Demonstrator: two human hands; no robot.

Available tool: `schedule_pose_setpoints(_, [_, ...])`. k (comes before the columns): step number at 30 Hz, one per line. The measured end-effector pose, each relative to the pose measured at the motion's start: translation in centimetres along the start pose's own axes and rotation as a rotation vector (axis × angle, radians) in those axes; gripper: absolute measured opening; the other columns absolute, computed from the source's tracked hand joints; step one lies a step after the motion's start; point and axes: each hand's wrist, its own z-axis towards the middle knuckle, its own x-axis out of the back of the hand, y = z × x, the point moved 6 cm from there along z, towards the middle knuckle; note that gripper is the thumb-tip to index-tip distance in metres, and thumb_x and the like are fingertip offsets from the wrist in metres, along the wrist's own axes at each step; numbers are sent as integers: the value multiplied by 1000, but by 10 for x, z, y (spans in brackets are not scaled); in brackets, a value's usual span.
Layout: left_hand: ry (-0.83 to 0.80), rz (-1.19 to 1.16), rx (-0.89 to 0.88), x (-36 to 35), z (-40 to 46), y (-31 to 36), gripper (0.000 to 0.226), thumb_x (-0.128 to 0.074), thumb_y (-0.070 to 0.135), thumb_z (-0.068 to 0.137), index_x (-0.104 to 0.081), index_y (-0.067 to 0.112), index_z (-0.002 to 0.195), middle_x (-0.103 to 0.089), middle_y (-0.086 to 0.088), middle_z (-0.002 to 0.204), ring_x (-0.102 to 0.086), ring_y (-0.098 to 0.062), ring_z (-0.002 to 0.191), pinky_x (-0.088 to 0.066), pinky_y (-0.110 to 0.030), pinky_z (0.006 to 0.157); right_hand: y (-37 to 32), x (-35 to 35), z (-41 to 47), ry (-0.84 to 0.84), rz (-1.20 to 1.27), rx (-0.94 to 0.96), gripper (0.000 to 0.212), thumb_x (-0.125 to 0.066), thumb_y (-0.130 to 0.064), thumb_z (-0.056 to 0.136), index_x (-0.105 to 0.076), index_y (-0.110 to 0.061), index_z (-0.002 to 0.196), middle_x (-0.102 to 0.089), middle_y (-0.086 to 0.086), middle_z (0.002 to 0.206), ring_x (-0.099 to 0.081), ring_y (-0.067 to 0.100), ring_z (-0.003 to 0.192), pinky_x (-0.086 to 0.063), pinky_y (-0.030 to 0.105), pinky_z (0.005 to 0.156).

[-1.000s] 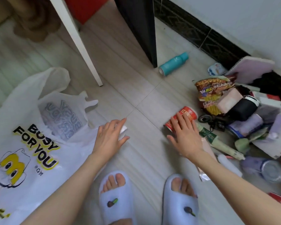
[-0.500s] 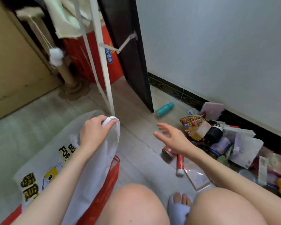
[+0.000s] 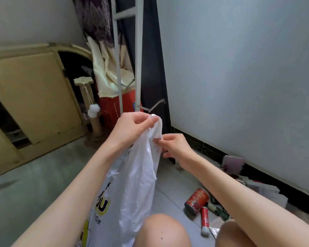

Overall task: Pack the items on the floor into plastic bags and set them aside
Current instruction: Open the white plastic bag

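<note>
- I am lifting the white plastic bag [image 3: 137, 177] off the floor [image 3: 25, 193] with my left hand [image 3: 132, 127]. The grip of this hand is pressed together on the top edge of the bag, probably on a handle, so the bag is hanging down between my knees.
- My right hand [image 3: 173, 147] is touching the same bag just below the left hand. Its thumb and first finger are pinching a thin layer of plastic, and the other fingers are hanging loosely. I think I am holding it this way to separate the two sides and find the opening.
- The bag is hanging flat and looks empty, so I judge that the packing is only beginning.
- The items for packing are lying on the floor at the right, near the wall [image 3: 239, 68]. A red can [image 3: 197, 200] is lying on its side, and a small red tube [image 3: 204, 220] is lying just beside it on the near side. More things are lying farther right, but my right arm is hiding a part of them and I cannot name them well.
- I am keeping the bag high and near these items, because then the mouth can fall open and the way from the floor into it is short.
</note>
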Motion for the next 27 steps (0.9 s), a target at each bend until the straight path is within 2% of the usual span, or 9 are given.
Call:
schedule_pose_setpoints(4, [-62, -63, -65, 3, 1, 9, 28, -61, 42, 82, -66, 29, 107, -65, 15, 105, -58, 3, 95, -45, -6, 69, -15, 26, -3, -23, 231, 72, 21, -54, -18, 92, -69, -6, 101, -72, 9, 100, -68, 21, 93, -55, 31, 78])
schedule_pose_setpoints(6, [-68, -57, -99, 2, 7, 15, 32, -60, 42, 83, -59, 33, 113, -58, 17, 115, -52, 7, 103, -39, -2, 69, -26, 38, -5, -43, 271, 148, 25, -49, -22, 95, -67, -8, 105, -71, 9, 104, -67, 22, 98, -55, 32, 80])
schedule_pose_setpoints(11, [-261, -124, -115, -13, 31, 34, 56, -46, 52, 83, -31, 44, 136, -34, 21, 140, -28, 7, 125, -27, -21, 97, -43, 56, -9, -51, 288, 314, 26, -42, -25, 97, -64, -16, 108, -69, 6, 108, -64, 21, 103, -54, 34, 83])
schedule_pose_setpoints(14, [-375, -124, -148, -23, 42, 49, 61, -41, 51, 85, -23, 40, 142, -29, 16, 147, -30, 6, 125, -27, -20, 101, -47, 66, -9, -57, 261, 335, 26, -41, -25, 97, -62, -16, 108, -67, 6, 107, -62, 21, 103, -51, 41, 91])
schedule_pose_setpoints(16, [-451, -132, -195, -28, 45, 64, 59, -43, 48, 85, -27, 39, 141, -37, 15, 144, -40, 7, 121, -36, -15, 99, -54, 75, -9, -74, 207, 347, 29, -43, -28, 94, -61, -12, 110, -66, 6, 107, -62, 20, 102, -52, 40, 90])
schedule_pose_setpoints(19, [-494, -120, -278, -32, 50, 90, 53, -49, 40, 84, -39, 35, 136, -46, 20, 130, -47, 18, 105, -40, -1, 80, -75, 90, -8, -157, 150, 377, 35, -50, -38, 85, -62, -16, 110, -66, 4, 108, -63, 19, 103, -53, 33, 83])
schedule_pose_setpoints(22, [-432, -176, -306, -28, 62, 111, 47, -53, 37, 83, -49, 28, 130, -62, 11, 116, -59, 3, 104, -45, -9, 85, -100, 112, -8, -196, 117, 381, 37, -57, -43, 80, -64, -17, 106, -67, 1, 103, -63, 17, 99, -52, 32, 85])
schedule_pose_setpoints(24, [-306, -181, -333, -20, 74, 124, 41, -59, 33, 82, -57, 22, 122, -68, 1, 102, -64, -9, 94, -50, -17, 83, -115, 130, -8, -134, 52, 389, 27, -53, -34, 88, -64, -11, 99, -66, 0, 93, -63, 13, 89, -52, 28, 81])
schedule_pose_setpoints(27, [-133, -146, -348, -12, 86, 145, 29, -68, 22, 80, -65, 15, 108, -68, 3, 84, -62, 0, 61, -50, -14, 61, -138, 157, -8, 135, -84, 421, 17, -52, -16, 93, -67, -14, 83, -64, -3, 76, -58, 9, 72, -48, 26, 71])
